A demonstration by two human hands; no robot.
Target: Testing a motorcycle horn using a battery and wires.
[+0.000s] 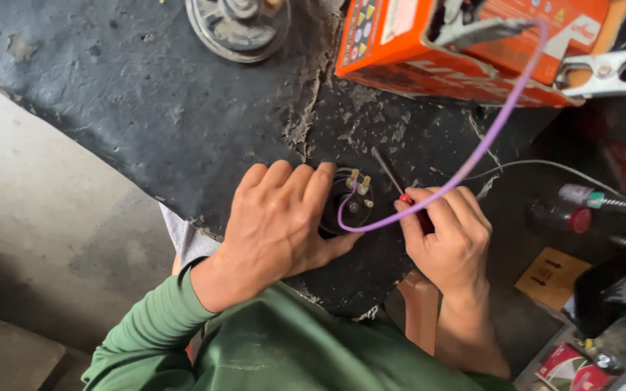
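– So, why is the left hand (pixel 277 221) spread flat over that round black part (pixel 348 204)?

– To pin it, I'd say. The fingers are curled over its near edge and the thumb hooks round the bottom, so it can't turn on the bench. It lies between the 2 hands, terminals facing up, near the middle of the worn black bench top (pixel 146 94).

– And the right hand (pixel 447 235)?

– Closed round the red handle of a thin screwdriver (pixel 389 174), shaft angled up and away from the part. The purple wire (pixel 487 141) passes under those same fingers, loops round to the brass terminals, and at its other end climbs to the orange battery (pixel 458 43) at the back.

– Those clamps on the battery?

– 2 metal spring clamps (pixel 610 72), 1 on top, 1 jutting off to the right. Whether they bite a post, I can't tell.

– Rough surface

– Cracked and flaking, crumbs of it everywhere. Another round metal part (pixel 239 25) sits at the far edge. To the right it's cluttered: a thin white wire (pixel 545 165), a red-capped bottle (pixel 570 217), a small cardboard box (pixel 552 275). Bare concrete floor (pixel 30 217) on the left
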